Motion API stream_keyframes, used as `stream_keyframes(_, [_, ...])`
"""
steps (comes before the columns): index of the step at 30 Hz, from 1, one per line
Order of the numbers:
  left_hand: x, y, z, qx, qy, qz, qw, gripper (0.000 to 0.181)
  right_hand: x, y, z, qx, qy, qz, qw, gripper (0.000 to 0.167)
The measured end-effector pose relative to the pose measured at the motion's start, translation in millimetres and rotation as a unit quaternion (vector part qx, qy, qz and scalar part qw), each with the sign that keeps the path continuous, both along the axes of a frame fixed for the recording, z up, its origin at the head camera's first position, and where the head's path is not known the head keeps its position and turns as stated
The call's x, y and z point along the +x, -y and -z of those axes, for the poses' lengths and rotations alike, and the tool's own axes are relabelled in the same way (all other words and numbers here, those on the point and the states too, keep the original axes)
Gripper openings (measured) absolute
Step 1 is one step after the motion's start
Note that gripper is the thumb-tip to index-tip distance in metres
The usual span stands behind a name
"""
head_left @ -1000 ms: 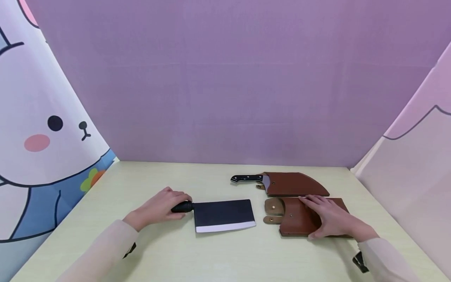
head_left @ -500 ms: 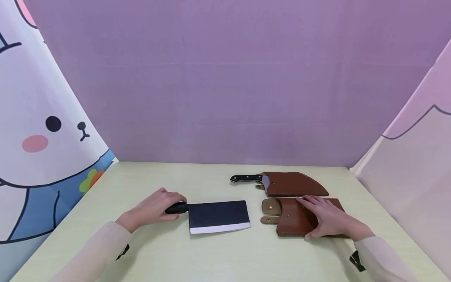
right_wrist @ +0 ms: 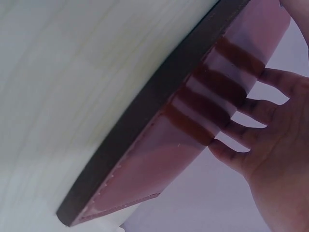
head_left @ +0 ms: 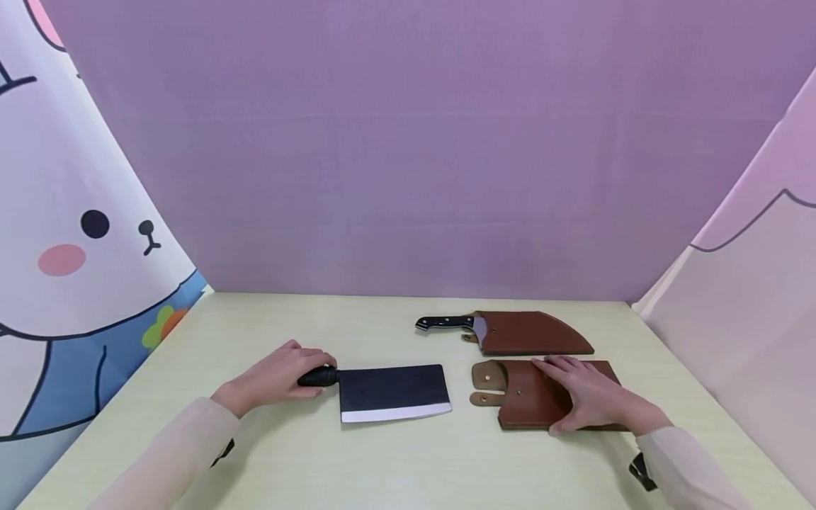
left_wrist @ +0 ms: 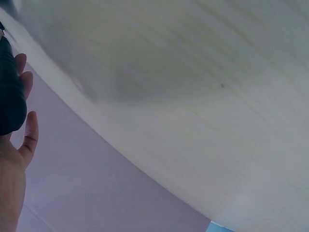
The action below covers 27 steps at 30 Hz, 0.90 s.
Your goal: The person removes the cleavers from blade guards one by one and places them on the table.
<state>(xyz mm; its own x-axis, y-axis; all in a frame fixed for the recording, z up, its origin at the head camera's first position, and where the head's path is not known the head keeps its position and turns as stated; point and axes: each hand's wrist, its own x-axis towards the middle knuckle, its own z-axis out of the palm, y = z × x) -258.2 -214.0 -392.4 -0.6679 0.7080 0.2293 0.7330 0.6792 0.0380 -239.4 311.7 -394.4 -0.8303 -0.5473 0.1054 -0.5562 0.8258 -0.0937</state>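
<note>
At the table (head_left: 382, 467), left fingers (head_left: 321, 357) round a half-hidden cleaver handle (head_left: 316, 377); right fingers (head_left: 553, 371) seemingly straight across a part-covered sheath (head_left: 528, 400).

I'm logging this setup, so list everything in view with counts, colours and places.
table: 1, pale, foreground
backdrop: 1, purple, behind table
side panels: 2, pastel printed, left and right
cleaver: 1, black, silver edge, near centre
front sheath: 1, brown, right of cleaver
rear sheath: 1, brown, behind front sheath
knife: 1, black handle, in rear sheath
sleeves: 2, cream, lower left, lower right
wrist pieces: 2, black, beside sleeves
left hand: 1, bare, gripping cleaver
right hand: 1, bare, on front sheath
</note>
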Motion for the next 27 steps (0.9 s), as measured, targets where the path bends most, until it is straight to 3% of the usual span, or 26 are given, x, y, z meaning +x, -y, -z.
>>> stream_keyframes(10, [-5.4,1.3,7.8,-0.008,0.028,-0.008,0.9996,0.038,-0.5,0,-1.0,-0.002,0.004,-0.007,1.0,0.108])
stream_keyframes(27, [-7.9,3.8,18.5,-0.019,0.008,0.0,0.9998,0.036,-4.6,-2,0.0,-0.012,0.058,-0.007,0.9982,0.109])
